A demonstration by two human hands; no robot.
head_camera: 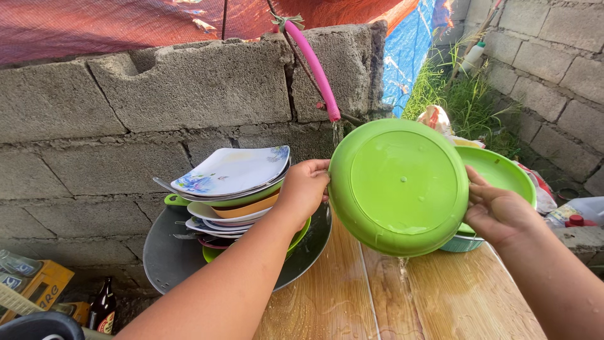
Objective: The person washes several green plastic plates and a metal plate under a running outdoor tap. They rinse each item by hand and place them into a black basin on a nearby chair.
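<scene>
Centre frame: green bowl [399, 187] tipped on edge, dripping, grasped at its rims by left hand [304, 187] and right hand [497, 214]. Stacked plates [229, 189] at centre left.

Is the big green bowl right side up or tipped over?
Tipped on edge. The green bowl shows its flat underside, held by the left hand and right hand; water drips off.
</scene>
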